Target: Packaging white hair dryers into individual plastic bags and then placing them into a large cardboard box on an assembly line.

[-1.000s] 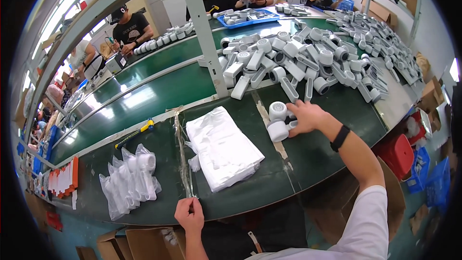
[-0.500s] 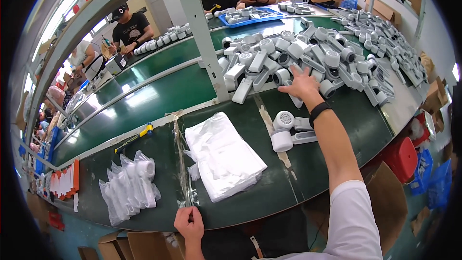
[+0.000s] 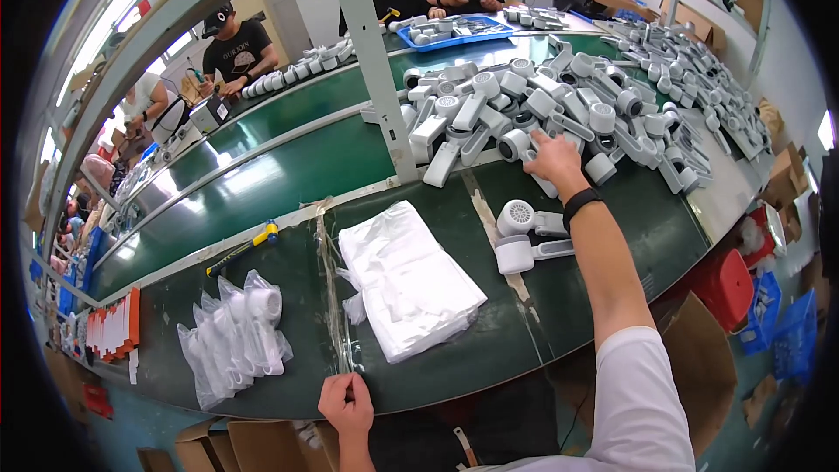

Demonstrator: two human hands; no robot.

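Observation:
A large pile of grey hair dryers [image 3: 603,118], each with a round vented head and a handle, spreads over the far right of the table. At its near edge my right hand [image 3: 558,160] reaches in, fingers curled round one grey hair dryer [image 3: 546,184]. Two more hair dryers [image 3: 516,253] lie beneath my right forearm. My left hand [image 3: 346,398] rests at the table's front edge in a loose fist, with nothing visible in it. Between the hands lies a stack of white plastic bags [image 3: 406,280]. Several bagged hair dryers [image 3: 232,332] lie in a row to the left.
A yellow-and-black tool [image 3: 245,249] lies by the metal rail, and orange-and-white cartons [image 3: 114,328] sit at the far left. A metal post [image 3: 371,61] rises behind the bags. Across the line, co-workers sit near a blue tray [image 3: 454,31]. A red stool [image 3: 725,288] stands right.
My right hand's spread fingers have drawn in round a hair dryer at the pile's edge. My left hand stays in place. A co-worker at the far right has stretched an arm toward the pile.

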